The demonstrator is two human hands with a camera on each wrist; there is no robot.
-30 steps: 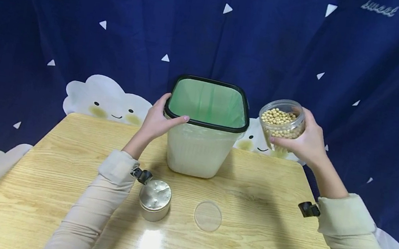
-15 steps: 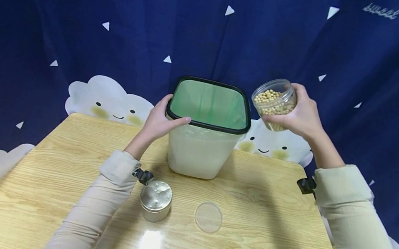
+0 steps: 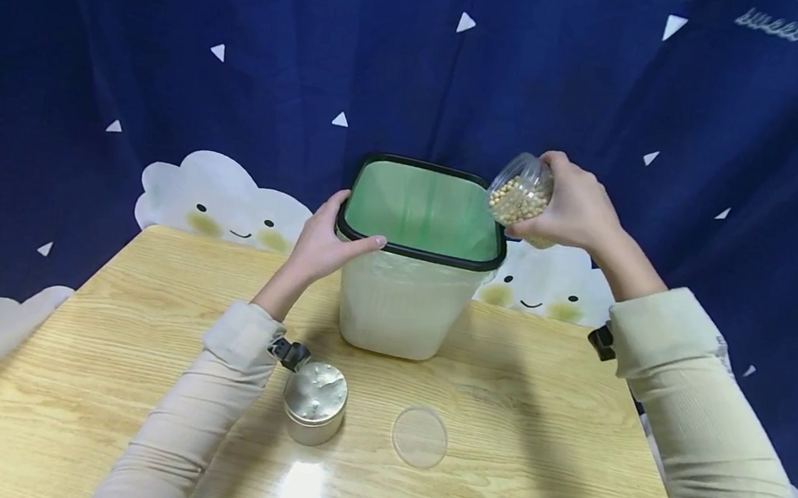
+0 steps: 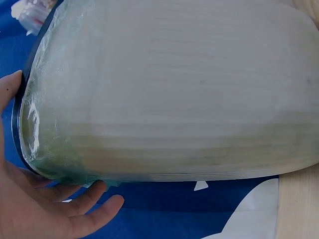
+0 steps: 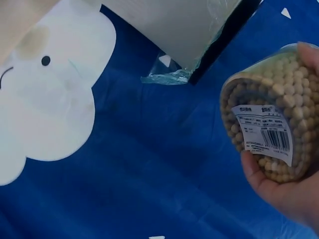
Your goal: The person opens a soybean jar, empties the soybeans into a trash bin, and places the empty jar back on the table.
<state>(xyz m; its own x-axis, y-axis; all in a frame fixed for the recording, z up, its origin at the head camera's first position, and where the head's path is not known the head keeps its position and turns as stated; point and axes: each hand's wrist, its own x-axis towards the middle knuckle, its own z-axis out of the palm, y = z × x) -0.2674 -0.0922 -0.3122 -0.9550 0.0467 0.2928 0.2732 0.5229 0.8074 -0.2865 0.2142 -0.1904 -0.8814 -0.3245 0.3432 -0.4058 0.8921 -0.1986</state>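
Note:
A white trash bin (image 3: pixel 395 303) with a black rim and a green liner bag stands upright at the back of the table. My left hand (image 3: pixel 325 238) grips its near left corner, thumb over the front rim and fingers along the side, as the left wrist view also shows (image 4: pixel 45 204). My right hand (image 3: pixel 577 207) holds a clear plastic jar (image 3: pixel 525 190) of pale round beans, probably soybeans. Tipped to the left, the jar has its open mouth over the bin's right rim. A barcode label (image 5: pixel 266 132) shows on its bottom in the right wrist view.
A silver-lidded round can (image 3: pixel 315 403) stands on the wooden table (image 3: pixel 522 467) beside my left wrist. A clear round lid (image 3: pixel 420 437) lies to its right. Behind the table hangs a dark blue curtain (image 3: pixel 284 32) with white triangles and cloud shapes.
My right hand has raised the jar, brought it leftward to the bin's right rim and tilted it further toward the bin. The left hand keeps its grip on the bin.

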